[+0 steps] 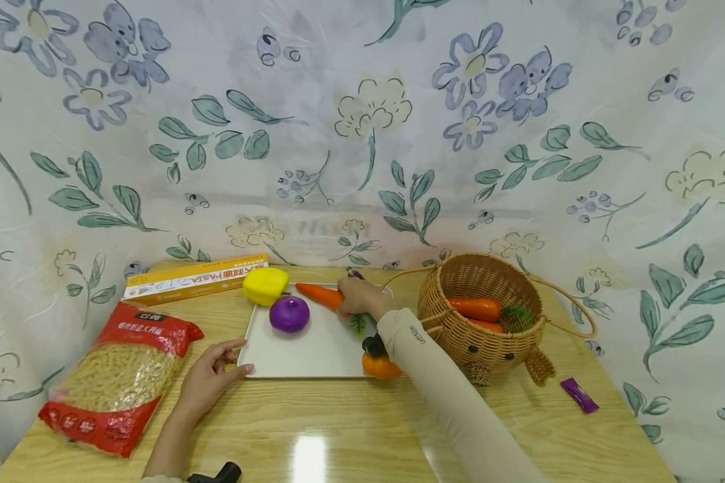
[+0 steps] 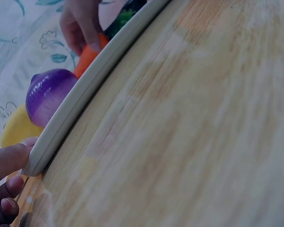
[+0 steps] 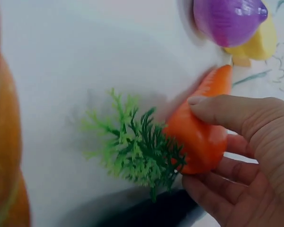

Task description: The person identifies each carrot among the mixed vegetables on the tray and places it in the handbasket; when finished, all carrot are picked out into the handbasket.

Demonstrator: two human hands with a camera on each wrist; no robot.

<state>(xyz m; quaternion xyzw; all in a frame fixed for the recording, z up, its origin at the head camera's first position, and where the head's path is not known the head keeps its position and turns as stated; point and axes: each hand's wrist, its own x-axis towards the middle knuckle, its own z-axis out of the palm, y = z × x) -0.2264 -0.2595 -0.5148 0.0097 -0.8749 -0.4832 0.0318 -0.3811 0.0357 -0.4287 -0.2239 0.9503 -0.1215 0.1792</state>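
A white tray (image 1: 314, 359) lies on the table. My left hand (image 1: 208, 376) pinches its near left corner, thumb on the rim (image 2: 61, 127). Over the tray's far right part, my right hand (image 1: 362, 295) grips a toy carrot (image 3: 201, 132) between thumb and fingers; its green top (image 3: 137, 146) sticks out. Left of the carrot sits a purple onion (image 1: 289, 314), with a yellow pepper-like vegetable (image 1: 266, 286) behind it at the tray's corner. A dark, partly hidden vegetable (image 3: 156, 210) lies beside the carrot. An orange pumpkin-like vegetable (image 1: 380, 366) is at the near right corner, partly behind the wrist.
To the right stands a wicker basket (image 1: 477, 349) with handles, holding carrots (image 1: 476, 308). A red pasta bag (image 1: 111, 376) lies at left, a yellow pasta box (image 1: 196, 276) behind it. A small purple packet (image 1: 578, 395) lies far right. Floral cloth hangs behind the table.
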